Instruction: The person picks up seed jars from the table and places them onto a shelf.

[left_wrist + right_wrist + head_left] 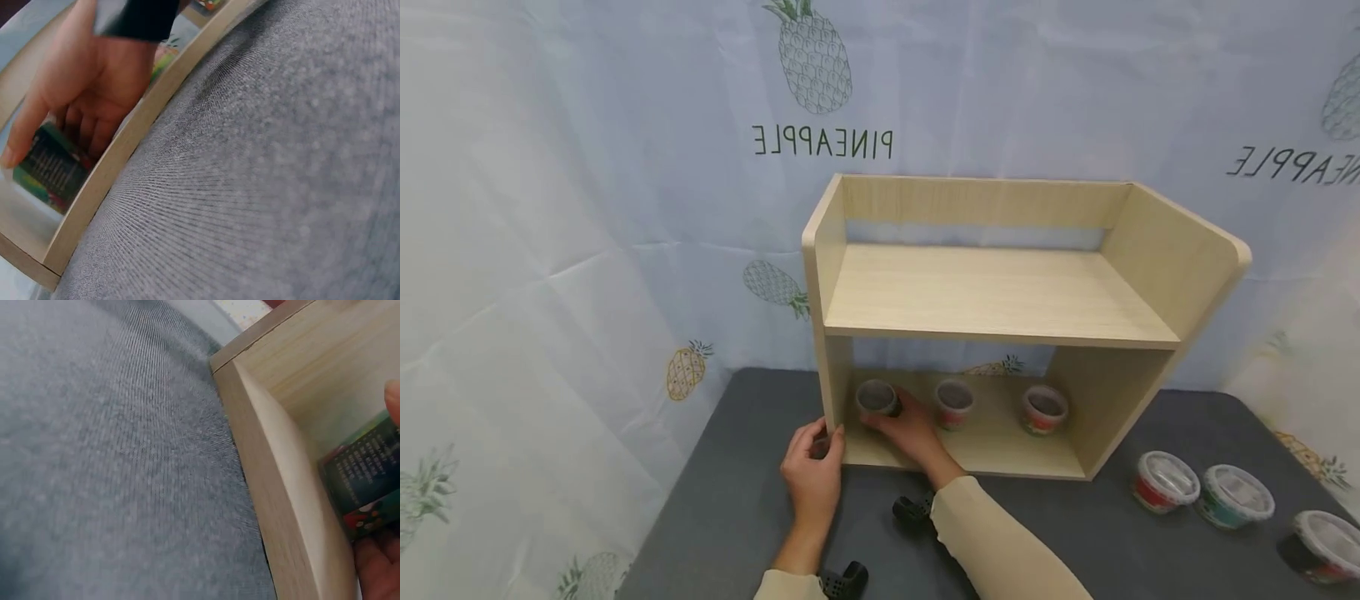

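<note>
My right hand (912, 427) grips a small lidded tub (876, 397) at the left end of the lower shelf. The left wrist view shows that same right hand (94, 69) round the tub (53, 165), whose dark green label faces the camera. In the right wrist view the tub (369, 469) stands close to the shelf's front edge, with fingers at its side. Outside the left panel, my left hand (812, 475) curls round another tub (820, 448), mostly hidden by the fingers. Its thumb lies at the panel's front edge.
The pale wooden shelf unit (1000, 292) stands on a dark grey table (715, 500). Two more tubs (954, 403) (1044, 409) sit on its lower board. Three lidded tubs, a red one (1165, 482), a green one (1235, 497) and a dark one (1327, 546), stand at the right.
</note>
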The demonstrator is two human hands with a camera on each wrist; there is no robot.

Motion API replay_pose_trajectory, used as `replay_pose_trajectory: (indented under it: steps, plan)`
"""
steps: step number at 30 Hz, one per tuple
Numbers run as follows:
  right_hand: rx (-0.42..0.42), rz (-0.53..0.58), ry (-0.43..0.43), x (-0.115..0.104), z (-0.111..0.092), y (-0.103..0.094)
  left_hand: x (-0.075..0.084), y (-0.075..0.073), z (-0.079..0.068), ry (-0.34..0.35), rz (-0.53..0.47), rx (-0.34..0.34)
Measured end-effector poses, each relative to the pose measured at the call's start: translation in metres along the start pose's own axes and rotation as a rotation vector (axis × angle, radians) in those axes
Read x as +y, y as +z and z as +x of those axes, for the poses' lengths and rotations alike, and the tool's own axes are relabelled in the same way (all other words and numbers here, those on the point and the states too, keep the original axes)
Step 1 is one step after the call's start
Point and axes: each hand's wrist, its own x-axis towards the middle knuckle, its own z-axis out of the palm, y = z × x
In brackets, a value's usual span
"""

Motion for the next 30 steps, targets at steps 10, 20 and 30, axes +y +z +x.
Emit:
replay_pose_trajectory:
  steps: [10,20,30]
  plan:
    - [-0.002,0.038,-0.008,-0.014,0.013,0.01,-0.009,0.001,0.003,0.027,-0.001,0.011]
    - [-0.001,0.041,-0.001,-0.013,0.011,0.018,-0.012,-0.002,-0.001,-0.033,0.0,-0.014]
    - [-0.01,0.035,0.023,-0.011,0.01,0.016,-0.007,0.003,-0.003,-0.013,0.05,0.002]
